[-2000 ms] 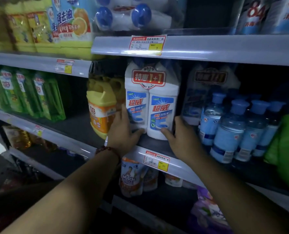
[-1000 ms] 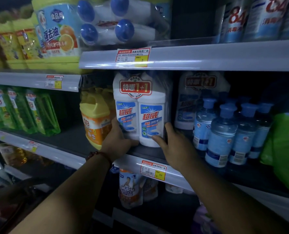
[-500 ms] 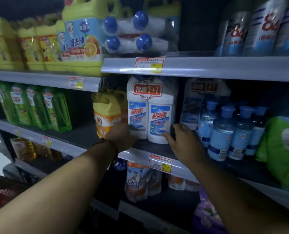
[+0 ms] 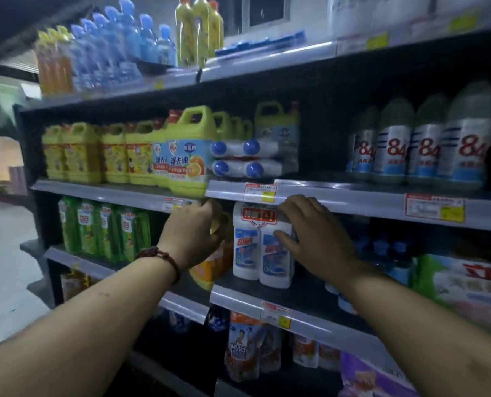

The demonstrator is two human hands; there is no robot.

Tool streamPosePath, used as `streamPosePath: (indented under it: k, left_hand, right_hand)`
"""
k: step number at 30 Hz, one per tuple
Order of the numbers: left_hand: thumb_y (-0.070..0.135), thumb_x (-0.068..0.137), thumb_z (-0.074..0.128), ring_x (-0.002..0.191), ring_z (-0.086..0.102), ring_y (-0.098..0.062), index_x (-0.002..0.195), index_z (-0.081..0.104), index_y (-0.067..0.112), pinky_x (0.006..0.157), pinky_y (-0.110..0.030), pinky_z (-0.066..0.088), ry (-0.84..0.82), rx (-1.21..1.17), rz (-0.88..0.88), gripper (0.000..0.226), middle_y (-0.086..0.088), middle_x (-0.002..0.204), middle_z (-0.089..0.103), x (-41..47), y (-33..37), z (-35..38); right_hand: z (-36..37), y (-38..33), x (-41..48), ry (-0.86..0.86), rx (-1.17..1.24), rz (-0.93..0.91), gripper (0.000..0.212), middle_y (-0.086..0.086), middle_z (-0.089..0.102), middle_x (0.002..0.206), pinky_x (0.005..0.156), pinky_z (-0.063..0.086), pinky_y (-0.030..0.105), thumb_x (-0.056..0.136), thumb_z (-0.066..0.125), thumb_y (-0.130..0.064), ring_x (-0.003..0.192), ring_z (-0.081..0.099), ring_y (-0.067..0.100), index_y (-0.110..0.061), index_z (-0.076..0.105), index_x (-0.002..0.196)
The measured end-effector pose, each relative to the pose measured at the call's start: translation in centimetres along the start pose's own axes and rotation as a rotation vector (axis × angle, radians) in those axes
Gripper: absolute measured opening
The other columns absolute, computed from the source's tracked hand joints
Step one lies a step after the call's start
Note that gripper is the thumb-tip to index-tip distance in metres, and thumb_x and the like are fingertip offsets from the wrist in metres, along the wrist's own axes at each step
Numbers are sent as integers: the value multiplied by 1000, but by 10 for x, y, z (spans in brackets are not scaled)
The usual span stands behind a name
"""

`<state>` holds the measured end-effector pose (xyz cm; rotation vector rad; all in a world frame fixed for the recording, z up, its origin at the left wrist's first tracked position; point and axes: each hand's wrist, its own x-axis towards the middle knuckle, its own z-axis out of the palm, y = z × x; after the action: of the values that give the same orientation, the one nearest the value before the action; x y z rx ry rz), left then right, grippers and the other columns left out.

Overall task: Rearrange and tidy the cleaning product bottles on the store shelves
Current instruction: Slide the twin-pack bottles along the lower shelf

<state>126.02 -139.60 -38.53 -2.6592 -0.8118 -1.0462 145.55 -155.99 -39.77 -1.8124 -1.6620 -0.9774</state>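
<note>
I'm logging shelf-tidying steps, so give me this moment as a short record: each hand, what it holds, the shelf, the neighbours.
left hand: grips the top of the yellow jug
right hand: holds the white twin pack, thumb on its front
shelf: third down in view; the twin pack stands upright on it
neighbours: green bottles further left, blue-capped bottles right

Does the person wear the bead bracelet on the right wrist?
No, the dark bead bracelet sits on the wrist of the left hand, while the wrist of the right hand is bare.
</note>
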Motion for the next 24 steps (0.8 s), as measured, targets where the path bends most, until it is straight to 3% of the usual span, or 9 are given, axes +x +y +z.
streamPosePath:
  k: [5,8,11,15,18,20,24]
  left_hand:
    - [23,91,66,99,61,-23,122,56,15,84,-35,53,135,-77,23,33,-4,114,62,40,-13,-37]
    - [12,94,61,105,62,-23,132,53,13,85,-29,50,140,-108,-1,38,-7,120,62,69,-22,-46]
    - [5,94,59,111,62,-25,139,50,13,92,-37,55,144,-152,-18,46,-9,125,62,98,-28,-49]
    - [10,96,60,109,63,-27,140,47,19,90,-42,57,3,-111,-28,47,-10,121,64,134,-42,-43]
    - [19,98,59,102,65,-22,151,36,30,81,-35,59,-86,-99,-17,59,-7,122,65,151,-51,-33]
    - [21,99,59,101,64,-20,151,37,31,75,-29,52,-55,-122,-23,57,-6,123,65,159,-53,-28]
    - [27,100,59,99,67,-24,140,52,27,76,-35,55,71,-146,-4,41,-5,114,70,165,-53,-19]
  right_hand:
    - [-32,6,56,204,124,76,25,6,59,113,80,53,43,94,64,-27,104,57,27,-14,60,116]
    - [-38,18,92,147,187,112,27,6,57,121,90,51,45,93,60,-14,110,56,29,-14,61,120]
    - [-38,30,121,61,176,143,36,3,53,129,93,49,42,90,56,-6,115,53,26,-18,59,124]
    - [-28,49,151,-25,131,169,53,4,52,135,96,49,40,82,54,2,119,53,30,-20,56,130]
    - [-16,63,168,-77,118,193,59,4,53,137,94,50,39,81,57,1,121,55,30,-22,55,135]
    - [-7,72,179,-130,97,211,67,3,50,144,97,50,40,80,60,0,126,53,30,-26,51,142]
    - [6,77,194,-246,18,135,70,-1,36,159,105,46,44,84,58,-4,136,47,30,-27,43,149]
